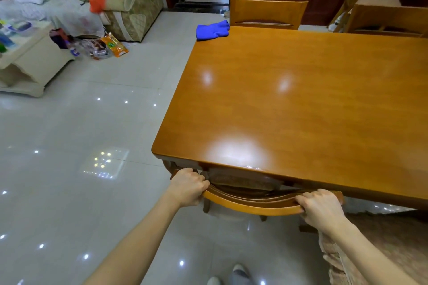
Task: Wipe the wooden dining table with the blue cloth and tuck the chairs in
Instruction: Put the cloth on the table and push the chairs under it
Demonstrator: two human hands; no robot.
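I have both ends of the near chair (252,206) in hand: the left grip (188,188) is clenched over the left end of its curved top rail (254,209), and the right grip (320,209) is wrapped round the right end. The rail sits just off the tabletop's (301,99) near edge, with the seat already under it. I judge the chair to be solid wood, stiff and fairly heavy, so two hands spread wide on the rail is the right hold. It keeps the chair square to the tabletop and stops it twisting as I push. The rail looks lacquered and smooth, so I want fingers curled under it and not only palms on top. The glossy tiled floor (92,134) should let the legs slide easily, so a gentle push ought to do. The cloth (212,29) lies bunched on the tabletop's far left corner, well apart from both hands. It looks soft, limp and light, and a pinch on the top of the bunch would lift it. Two far chairs (268,12) stand along the tabletop's far edge.
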